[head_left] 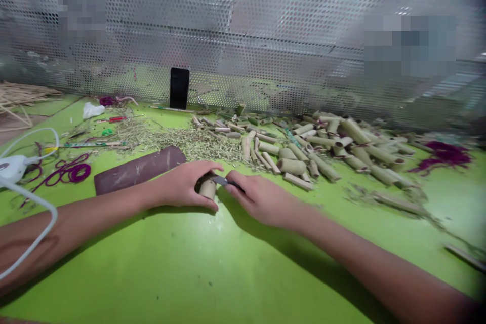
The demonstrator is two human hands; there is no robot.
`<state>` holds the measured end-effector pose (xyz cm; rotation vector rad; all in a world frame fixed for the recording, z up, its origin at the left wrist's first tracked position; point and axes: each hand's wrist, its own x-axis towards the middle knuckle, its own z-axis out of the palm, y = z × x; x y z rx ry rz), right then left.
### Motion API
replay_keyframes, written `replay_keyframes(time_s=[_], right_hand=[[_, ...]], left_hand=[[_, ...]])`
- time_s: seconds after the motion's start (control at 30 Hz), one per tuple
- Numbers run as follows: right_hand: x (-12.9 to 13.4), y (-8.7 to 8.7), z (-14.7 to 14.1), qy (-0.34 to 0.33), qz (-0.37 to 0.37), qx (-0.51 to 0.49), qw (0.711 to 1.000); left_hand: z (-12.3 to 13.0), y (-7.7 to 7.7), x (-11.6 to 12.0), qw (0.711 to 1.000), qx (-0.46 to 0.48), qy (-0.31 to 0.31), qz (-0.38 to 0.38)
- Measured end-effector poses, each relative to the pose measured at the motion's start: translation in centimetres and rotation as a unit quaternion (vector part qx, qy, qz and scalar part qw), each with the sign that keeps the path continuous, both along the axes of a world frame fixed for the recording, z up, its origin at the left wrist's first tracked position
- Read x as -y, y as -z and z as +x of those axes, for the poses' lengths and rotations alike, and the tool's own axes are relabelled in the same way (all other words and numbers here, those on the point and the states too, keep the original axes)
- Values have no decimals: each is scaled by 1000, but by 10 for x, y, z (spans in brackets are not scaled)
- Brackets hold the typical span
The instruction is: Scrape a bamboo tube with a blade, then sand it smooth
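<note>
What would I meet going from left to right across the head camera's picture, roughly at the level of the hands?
White device → coiled purple thread → brown strip → left hand → short tube → knife → right hand → purple strands.

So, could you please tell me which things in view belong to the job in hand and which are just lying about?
Likely job items:
knife in the right hand
bamboo tube in the left hand
loose bamboo tubes

Apparently just lying about:
smartphone
purple string
white cable
</note>
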<state>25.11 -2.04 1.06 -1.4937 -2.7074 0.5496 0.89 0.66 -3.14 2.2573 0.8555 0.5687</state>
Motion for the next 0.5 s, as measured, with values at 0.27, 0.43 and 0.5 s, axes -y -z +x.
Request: replay_keyframes(time_s=[0.27, 0.43, 0.5], right_hand=[[-5, 4, -10, 34, 31, -73, 996], [-5, 17, -16, 10, 54, -81, 995], [-4, 18, -14, 6, 67, -95, 993]], left_hand=[[4, -5, 3, 998, -1, -19, -52], [6, -6, 2, 999, 4, -10, -46], [6, -5, 2, 999, 5, -10, -45]])
